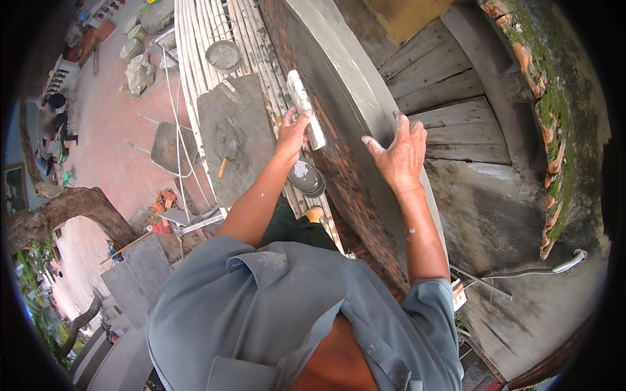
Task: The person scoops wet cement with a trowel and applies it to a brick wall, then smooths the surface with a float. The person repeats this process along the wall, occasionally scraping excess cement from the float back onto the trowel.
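Observation:
My left hand [291,135] is closed around a long, narrow plastering float [298,92], whitish and smeared with mortar. It is held upright beside the brick side of a wall, and I cannot tell whether it touches. My right hand [403,153] holds nothing. Its thumb and fingers are apart at the grey plastered top of the wall [339,55], with mortar on the fingertips. Left of my left hand lies a board of wet grey mortar [238,120], where a trowel with a wooden handle [223,168] rests. Just below that hand stands a small bucket [306,176] with whitish residue inside.
Bamboo poles [195,39] form a scaffold deck on my left, carrying another bucket [223,56]. Far below it are a wheelbarrow [171,148] and a rock [138,75] on reddish ground. Beyond the wall are wooden planks [450,98] and a mossy tiled edge [554,130].

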{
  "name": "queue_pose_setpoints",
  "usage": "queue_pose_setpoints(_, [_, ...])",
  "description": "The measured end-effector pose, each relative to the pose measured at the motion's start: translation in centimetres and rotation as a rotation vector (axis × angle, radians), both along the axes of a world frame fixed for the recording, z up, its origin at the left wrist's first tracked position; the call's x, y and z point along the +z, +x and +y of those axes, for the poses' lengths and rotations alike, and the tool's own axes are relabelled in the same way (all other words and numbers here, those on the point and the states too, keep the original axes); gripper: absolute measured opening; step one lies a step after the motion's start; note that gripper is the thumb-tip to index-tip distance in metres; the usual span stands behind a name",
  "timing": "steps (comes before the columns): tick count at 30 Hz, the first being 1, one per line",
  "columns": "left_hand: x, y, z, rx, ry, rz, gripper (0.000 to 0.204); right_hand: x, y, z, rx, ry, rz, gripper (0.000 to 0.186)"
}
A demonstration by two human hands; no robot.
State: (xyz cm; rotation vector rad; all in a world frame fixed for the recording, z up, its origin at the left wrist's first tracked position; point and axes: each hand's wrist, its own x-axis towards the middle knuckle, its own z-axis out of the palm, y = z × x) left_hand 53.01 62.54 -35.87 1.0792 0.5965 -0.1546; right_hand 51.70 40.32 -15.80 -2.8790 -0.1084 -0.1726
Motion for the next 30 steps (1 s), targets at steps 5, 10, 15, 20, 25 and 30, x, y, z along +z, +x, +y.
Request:
queue_pose_setpoints(5, [0.7,-0.2,2.3,0.024,0.03,-0.038,0.082,-2.3,3.6,3.7,-0.02,-0.132,0.102,0.088])
queue_pose_setpoints(10, [0.5,-0.8,3.9,0.019,0.013,0.01,0.096,-3.7,4.8,4.1,-0.039,-0.121,0.08,0.084])
queue_pose_setpoints(15, [0.8,-1.0,3.9,0.023,0.001,0.015,0.092,-4.6,4.9,3.8,-0.022,-0.089,0.045,0.082])
queue_pose_setpoints(20, [1.3,-0.7,4.0,0.016,-0.009,-0.017,0.093,-4.7,4.8,3.7,-0.014,-0.07,0.042,0.08])
queue_pose_setpoints(25, [1.8,-0.1,3.7,0.003,-0.025,-0.041,0.096,-4.3,4.6,3.9,-0.014,-0.039,0.042,0.08])
queue_pose_setpoints(30, [3.6,3.7,3.7,0.079,-0.059,-0.11,0.097,-2.6,2.0,-0.9,0.024,0.035,-0.176,0.079])
